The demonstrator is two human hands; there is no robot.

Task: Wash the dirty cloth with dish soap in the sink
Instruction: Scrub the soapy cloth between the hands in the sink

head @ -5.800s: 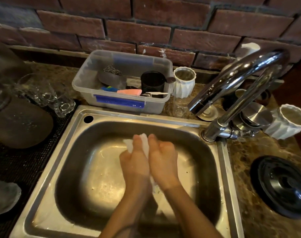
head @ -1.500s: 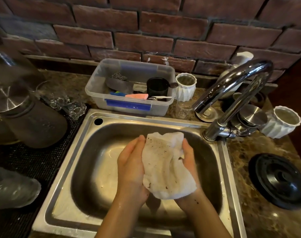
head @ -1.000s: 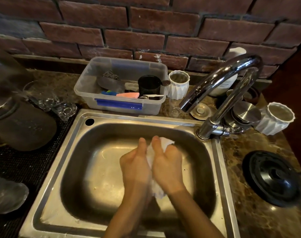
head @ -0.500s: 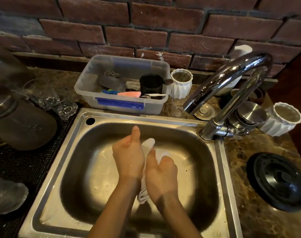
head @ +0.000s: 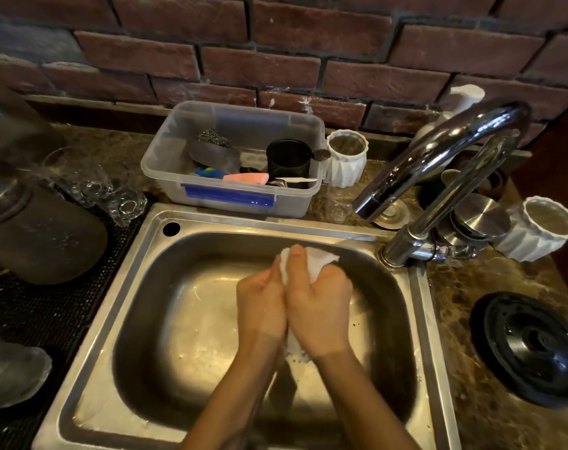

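Over the middle of the steel sink, both hands are pressed side by side around a white cloth; the left hand curls its fingers against the cloth's left side, and the right hand is closed tight on the bunched fabric, thumb laid up along it; a wad of cloth pokes out above the knuckles and a damp tail shows below the wrists, hanging clear of the basin floor; small dark crumbs lie scattered on the wet basin bottom.

Behind the sink, on the mottled stone surface, sits a clear plastic tub with a blue label on its front wall; inside it are a steel scourer, a black cup, a pink sponge and a blue-and-green item too small to tell; just beside the tub's right end stands a white ribbed cup; the curved chrome faucet rises from the sink's back right corner, spout aimed left with no water visibly running; a second white ribbed cup stands to its right, and a round black lid lies nearer; a white pump bottle stands behind the faucet, mostly hidden; left of the sink, clear glasses and a dark jar rest on a black mat.
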